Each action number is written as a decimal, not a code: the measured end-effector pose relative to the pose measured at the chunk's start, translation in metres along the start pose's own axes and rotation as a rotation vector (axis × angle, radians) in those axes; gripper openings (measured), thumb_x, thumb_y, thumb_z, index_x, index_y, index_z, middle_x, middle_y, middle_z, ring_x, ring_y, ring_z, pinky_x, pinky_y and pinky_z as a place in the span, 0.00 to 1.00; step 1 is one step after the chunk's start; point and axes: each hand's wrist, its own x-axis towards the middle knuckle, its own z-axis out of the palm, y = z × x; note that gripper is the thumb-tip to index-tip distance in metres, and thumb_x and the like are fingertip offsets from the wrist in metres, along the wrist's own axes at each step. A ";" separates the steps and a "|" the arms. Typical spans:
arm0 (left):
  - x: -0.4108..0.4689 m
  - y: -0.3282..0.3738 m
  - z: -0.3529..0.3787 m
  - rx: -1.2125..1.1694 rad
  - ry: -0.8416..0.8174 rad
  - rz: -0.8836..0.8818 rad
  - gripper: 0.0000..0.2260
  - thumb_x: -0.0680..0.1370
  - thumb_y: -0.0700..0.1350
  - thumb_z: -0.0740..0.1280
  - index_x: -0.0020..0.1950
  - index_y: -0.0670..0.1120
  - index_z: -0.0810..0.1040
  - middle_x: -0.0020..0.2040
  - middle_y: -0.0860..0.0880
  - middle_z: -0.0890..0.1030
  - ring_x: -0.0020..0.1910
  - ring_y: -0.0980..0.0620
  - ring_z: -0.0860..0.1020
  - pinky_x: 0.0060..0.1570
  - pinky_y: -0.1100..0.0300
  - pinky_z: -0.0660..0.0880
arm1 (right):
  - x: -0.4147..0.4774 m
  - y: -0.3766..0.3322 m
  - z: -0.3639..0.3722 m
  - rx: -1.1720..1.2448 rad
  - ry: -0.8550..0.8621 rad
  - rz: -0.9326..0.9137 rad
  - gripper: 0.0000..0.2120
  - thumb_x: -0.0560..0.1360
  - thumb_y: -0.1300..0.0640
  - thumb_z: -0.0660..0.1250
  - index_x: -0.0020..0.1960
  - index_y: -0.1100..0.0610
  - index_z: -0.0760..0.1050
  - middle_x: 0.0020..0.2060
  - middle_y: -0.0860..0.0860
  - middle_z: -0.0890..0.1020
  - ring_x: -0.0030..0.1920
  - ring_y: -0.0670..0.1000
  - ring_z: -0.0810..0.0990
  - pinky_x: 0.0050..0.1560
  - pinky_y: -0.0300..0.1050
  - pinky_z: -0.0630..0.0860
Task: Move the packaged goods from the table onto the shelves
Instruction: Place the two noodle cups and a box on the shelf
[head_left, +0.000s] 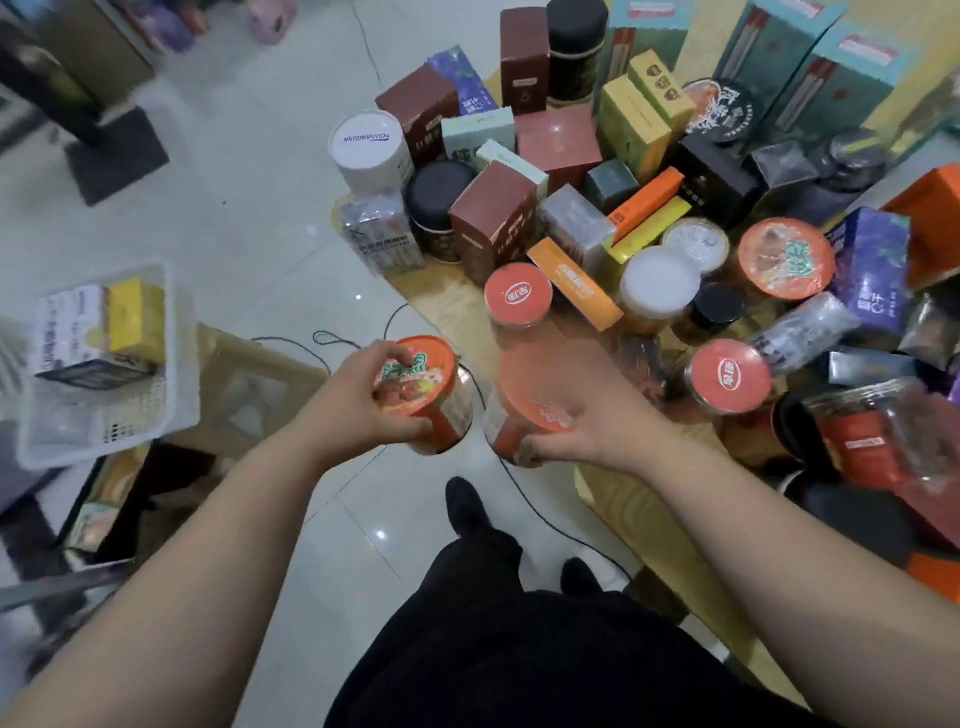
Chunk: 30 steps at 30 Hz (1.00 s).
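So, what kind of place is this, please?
Probably a small shop or stockroom. The wooden table is crowded with packaged goods, several duplicated, like the red-lidded jars. A white basket holds more boxes. The left hand holds an orange-lidded cup, the right hand a blurred jar.

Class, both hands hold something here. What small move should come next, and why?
Probably carry both away toward a shelf: the left hand grips the orange picture-lidded cup and the right hand the red-lidded clear jar, both held up at the edge of the wooden table.
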 end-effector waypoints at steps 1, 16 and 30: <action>-0.016 0.002 0.005 -0.027 0.005 -0.008 0.29 0.61 0.53 0.81 0.56 0.65 0.72 0.61 0.52 0.75 0.54 0.53 0.79 0.49 0.53 0.80 | -0.002 -0.001 -0.002 0.049 -0.027 -0.026 0.35 0.60 0.41 0.80 0.66 0.39 0.76 0.63 0.42 0.64 0.66 0.47 0.70 0.68 0.51 0.72; -0.256 -0.028 0.107 -1.242 0.943 -0.186 0.30 0.66 0.56 0.75 0.65 0.55 0.68 0.64 0.42 0.78 0.60 0.40 0.81 0.60 0.34 0.76 | -0.075 -0.099 0.060 0.669 -0.357 -0.167 0.37 0.60 0.45 0.76 0.67 0.42 0.69 0.59 0.49 0.77 0.55 0.47 0.82 0.50 0.43 0.80; -0.529 -0.098 0.166 -1.441 1.598 -0.234 0.57 0.54 0.72 0.79 0.76 0.45 0.66 0.63 0.44 0.82 0.60 0.43 0.82 0.46 0.44 0.83 | -0.209 -0.240 0.285 0.671 -0.985 -0.150 0.44 0.64 0.41 0.78 0.74 0.43 0.61 0.67 0.55 0.77 0.62 0.58 0.82 0.57 0.67 0.79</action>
